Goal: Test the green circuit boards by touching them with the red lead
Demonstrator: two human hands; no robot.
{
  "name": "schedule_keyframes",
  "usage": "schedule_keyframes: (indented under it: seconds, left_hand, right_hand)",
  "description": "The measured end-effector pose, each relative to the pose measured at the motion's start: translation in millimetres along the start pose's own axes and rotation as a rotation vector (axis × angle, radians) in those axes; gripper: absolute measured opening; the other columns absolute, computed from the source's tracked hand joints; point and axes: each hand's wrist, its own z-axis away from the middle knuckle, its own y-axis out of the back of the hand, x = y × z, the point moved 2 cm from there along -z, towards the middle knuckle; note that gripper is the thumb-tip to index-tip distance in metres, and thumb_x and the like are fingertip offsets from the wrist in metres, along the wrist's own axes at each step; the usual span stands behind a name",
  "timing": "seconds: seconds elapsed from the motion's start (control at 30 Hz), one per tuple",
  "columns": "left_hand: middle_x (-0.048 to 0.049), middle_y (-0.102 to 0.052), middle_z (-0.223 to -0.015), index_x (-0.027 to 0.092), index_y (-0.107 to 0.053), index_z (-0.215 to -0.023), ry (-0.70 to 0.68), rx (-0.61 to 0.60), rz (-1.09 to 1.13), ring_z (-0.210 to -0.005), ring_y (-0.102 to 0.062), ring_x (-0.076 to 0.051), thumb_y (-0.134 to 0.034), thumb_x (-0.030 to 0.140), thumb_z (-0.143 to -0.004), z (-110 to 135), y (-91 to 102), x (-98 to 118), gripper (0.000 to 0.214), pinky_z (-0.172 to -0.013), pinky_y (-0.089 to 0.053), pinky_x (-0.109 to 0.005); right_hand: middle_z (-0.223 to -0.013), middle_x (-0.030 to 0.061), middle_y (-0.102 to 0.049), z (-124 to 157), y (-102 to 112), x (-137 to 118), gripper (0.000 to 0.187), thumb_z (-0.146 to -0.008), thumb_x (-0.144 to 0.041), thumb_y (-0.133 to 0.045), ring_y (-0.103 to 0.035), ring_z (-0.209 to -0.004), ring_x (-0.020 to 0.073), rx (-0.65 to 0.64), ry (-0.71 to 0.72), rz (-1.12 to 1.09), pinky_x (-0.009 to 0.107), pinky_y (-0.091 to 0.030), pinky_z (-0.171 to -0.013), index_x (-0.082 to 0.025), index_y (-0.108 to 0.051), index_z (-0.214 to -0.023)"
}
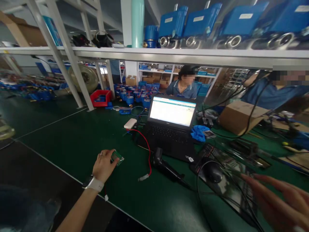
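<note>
My left hand [104,165] rests on the green bench mat, its fingers closed on a small green circuit board [117,157]. A white watch sits on that wrist. My right hand [280,201] hovers at the lower right with fingers stretched out, blurred, close to a black keyboard [231,182] and a black mouse [212,174]. An open black laptop [172,124] with a lit screen stands beyond the hands. A black handheld scanner [164,166] lies between my left hand and the keyboard, beside a red wire [147,148].
A white box [130,123] sits left of the laptop, a blue cloth [199,132] to its right, a cardboard box [238,116] further right. A person in blue sits behind the laptop; another stands at far right. Blue meters line the shelf [169,53] overhead.
</note>
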Motion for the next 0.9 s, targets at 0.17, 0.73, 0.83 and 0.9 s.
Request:
schedule_keyframes:
  seconds: [0.17,0.73,0.83,0.9]
  left_hand:
    - [-0.0097,-0.063,-0.111,0.023,-0.066,-0.101,-0.067,-0.096,0.411,-0.104,-0.058,-0.028,-0.055,0.051,-0.079,75.2,-4.6,30.2,0.038,-0.096,-0.043,-0.047]
    - [0.0010,-0.064,-0.076,0.015,-0.056,-0.091,0.363,-0.211,1.272,-0.065,-0.064,-0.012,-0.073,0.030,-0.075,124.8,-19.3,16.8,0.028,-0.055,-0.054,-0.020]
    - [0.0020,-0.062,-0.077,0.015,-0.053,-0.092,0.343,-0.205,1.257,-0.065,-0.064,-0.011,-0.067,0.030,-0.080,122.4,-25.2,14.7,0.023,-0.056,-0.055,-0.021]
    - [0.0013,-0.063,-0.079,0.016,-0.051,-0.093,0.339,-0.202,1.254,-0.065,-0.065,-0.012,-0.065,0.031,-0.082,121.5,-29.6,13.0,0.023,-0.056,-0.055,-0.021]
  right_hand:
    - [-0.091,0.0058,-0.068,-20.3,-50.2,-146.3,0.047,-0.088,-0.015,-0.056,-0.066,-0.085,0.0194,-0.091,0.593,-0.400,0.030,-0.054,-0.069,-0.035,-0.054,-0.130]
    - [-0.067,0.0067,-0.071,2.1,-144.7,-244.0,0.028,-0.085,-0.023,-0.059,-0.068,-0.054,0.0242,-0.856,0.215,-0.279,0.032,-0.054,-0.049,-0.018,-0.066,-0.112]
    - [-0.068,0.0035,-0.071,4.4,-149.5,-241.8,0.021,-0.090,-0.028,-0.052,-0.069,-0.056,0.0192,-0.921,-0.021,-0.583,0.027,-0.055,-0.052,-0.021,-0.067,-0.102]
    - [-0.079,0.0054,-0.073,2.6,-149.7,-241.4,0.026,-0.089,-0.036,-0.052,-0.071,-0.066,0.0185,-0.885,-0.282,-0.978,0.027,-0.058,-0.056,-0.019,-0.065,-0.105]
